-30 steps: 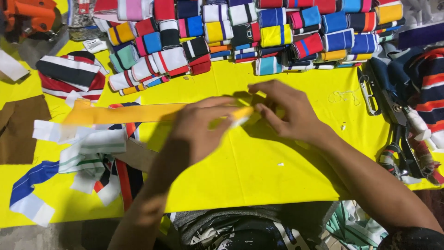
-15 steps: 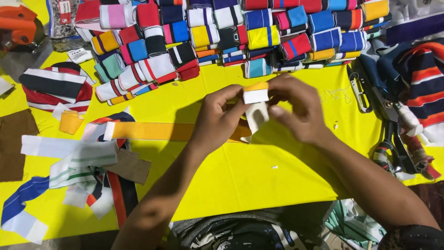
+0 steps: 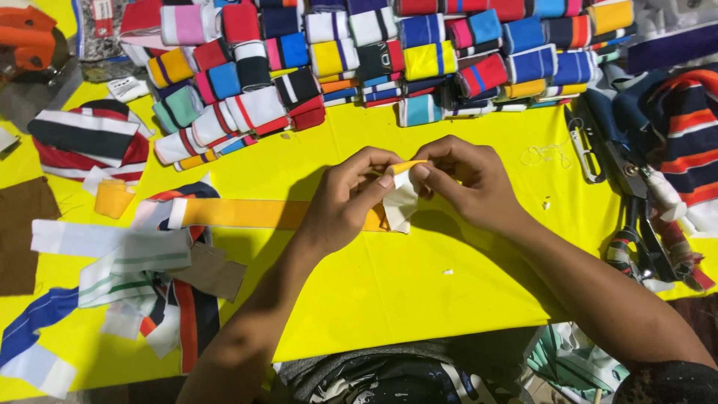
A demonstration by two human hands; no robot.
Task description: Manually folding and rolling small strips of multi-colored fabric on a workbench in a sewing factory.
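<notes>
A long orange fabric strip [image 3: 247, 213] lies across the yellow table cover [image 3: 419, 292], its right end lifted and folded with a white end piece [image 3: 402, 206]. My left hand [image 3: 351, 198] pinches that folded end from the left. My right hand [image 3: 464, 179] pinches it from the right, thumb and forefinger on the orange-and-white tip. Both hands meet just above the table, near its middle.
Rows of folded coloured strip bundles [image 3: 374, 52] fill the back of the table. Loose striped strips [image 3: 127, 277] lie at the left, a brown piece [image 3: 22, 232] at the far left. Scissors [image 3: 636, 217] and small snips [image 3: 583, 150] sit at the right beside striped fabric [image 3: 688, 142].
The strip's end was flat under both hands a second ago; I then lifted it, and now it is folded tighter between my fingertips, with the white piece hanging below.
</notes>
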